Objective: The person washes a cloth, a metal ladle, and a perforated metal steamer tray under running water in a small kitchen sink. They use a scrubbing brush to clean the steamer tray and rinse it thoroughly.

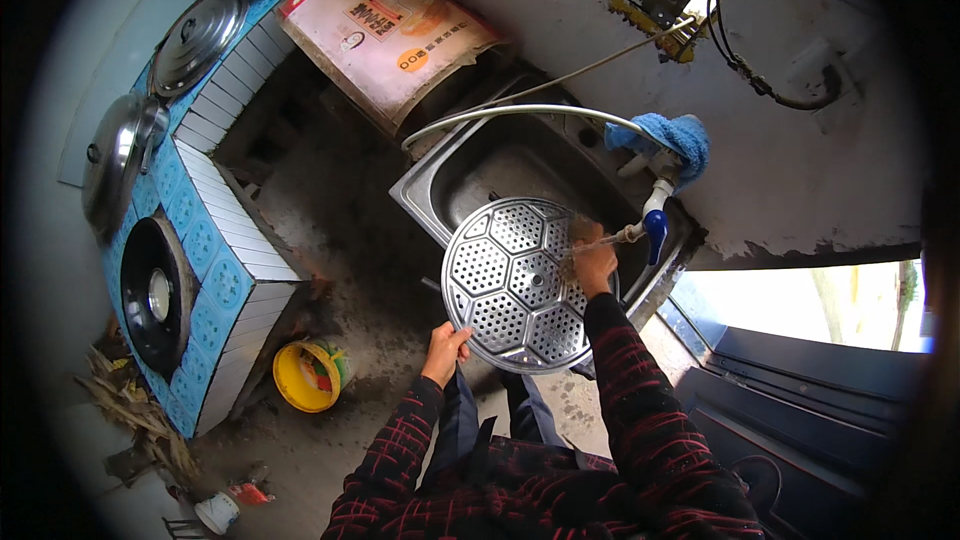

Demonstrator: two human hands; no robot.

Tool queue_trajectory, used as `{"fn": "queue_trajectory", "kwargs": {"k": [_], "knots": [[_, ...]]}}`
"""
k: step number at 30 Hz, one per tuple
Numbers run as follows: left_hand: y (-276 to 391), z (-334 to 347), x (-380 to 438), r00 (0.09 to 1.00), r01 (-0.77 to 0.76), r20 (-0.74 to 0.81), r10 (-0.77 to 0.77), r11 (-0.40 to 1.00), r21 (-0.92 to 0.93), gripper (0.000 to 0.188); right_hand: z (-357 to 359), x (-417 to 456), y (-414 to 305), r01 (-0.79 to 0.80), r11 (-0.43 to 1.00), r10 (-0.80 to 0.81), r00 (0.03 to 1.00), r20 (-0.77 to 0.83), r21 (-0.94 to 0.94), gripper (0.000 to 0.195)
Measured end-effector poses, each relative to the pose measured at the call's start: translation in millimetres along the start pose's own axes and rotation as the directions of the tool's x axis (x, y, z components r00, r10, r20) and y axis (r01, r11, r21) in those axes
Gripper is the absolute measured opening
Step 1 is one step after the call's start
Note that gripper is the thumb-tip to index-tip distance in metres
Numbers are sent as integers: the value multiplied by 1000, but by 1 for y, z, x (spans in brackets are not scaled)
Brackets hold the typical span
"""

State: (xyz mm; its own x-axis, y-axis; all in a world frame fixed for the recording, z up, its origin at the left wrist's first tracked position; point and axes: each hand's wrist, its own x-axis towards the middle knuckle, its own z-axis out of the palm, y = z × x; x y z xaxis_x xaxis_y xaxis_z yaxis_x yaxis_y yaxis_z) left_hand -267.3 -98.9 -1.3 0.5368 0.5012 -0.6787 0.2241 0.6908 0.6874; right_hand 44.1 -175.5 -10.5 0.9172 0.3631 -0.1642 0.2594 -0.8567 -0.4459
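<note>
A round perforated metal steamer plate (511, 330), stamped with a hexagon pattern, is held tilted over the near edge of the stainless-steel sink (517, 146). My left hand (448, 351) grips its lower left rim, thumb on top. My right hand (596, 261) presses on the plate's right side with a brownish scrubber (574, 268), blurred and mostly hidden by the fingers. Water runs from the tap (636, 231) with a blue lever (655, 236) onto that hand and the plate. A blue cloth (686, 146) is wrapped around the pipe above.
A white hose (525, 110) arches across the sink. A printed cover (390, 37) lies left of it. The tiled stove (214, 292) carries a black wok (154, 300) and lidded pots (199, 41). A yellow bucket (304, 375) and firewood (142, 412) are on the floor.
</note>
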Motion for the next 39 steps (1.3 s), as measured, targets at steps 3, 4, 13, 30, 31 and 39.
{"fn": "queue_trajectory", "kwargs": {"k": [3,4,13,30,31,39], "knots": [[8,5,-2,1000,0,21,-1,1000,27,11,15,-39,-6,79,997,-75,990,-121,26,26],[8,5,-2,1000,5,16,-5,1000,17,11,20,-52,-35,103,990,-96,993,-70,100,26],[4,6,1,1000,10,-5,-10,1000,-14,10,18,-42,16,293,954,-299,950,89,68,26],[20,12,0,1000,16,4,-17,1000,9,10,1,-26,31,181,960,-197,979,-56,-215,35],[21,12,-1,1000,22,0,-22,1000,14,10,18,-37,19,257,945,-278,957,-81,-201,35],[17,9,4,998,53,-16,-52,999,10,6,25,-34,-60,473,879,-472,881,21,-62,20]]}}
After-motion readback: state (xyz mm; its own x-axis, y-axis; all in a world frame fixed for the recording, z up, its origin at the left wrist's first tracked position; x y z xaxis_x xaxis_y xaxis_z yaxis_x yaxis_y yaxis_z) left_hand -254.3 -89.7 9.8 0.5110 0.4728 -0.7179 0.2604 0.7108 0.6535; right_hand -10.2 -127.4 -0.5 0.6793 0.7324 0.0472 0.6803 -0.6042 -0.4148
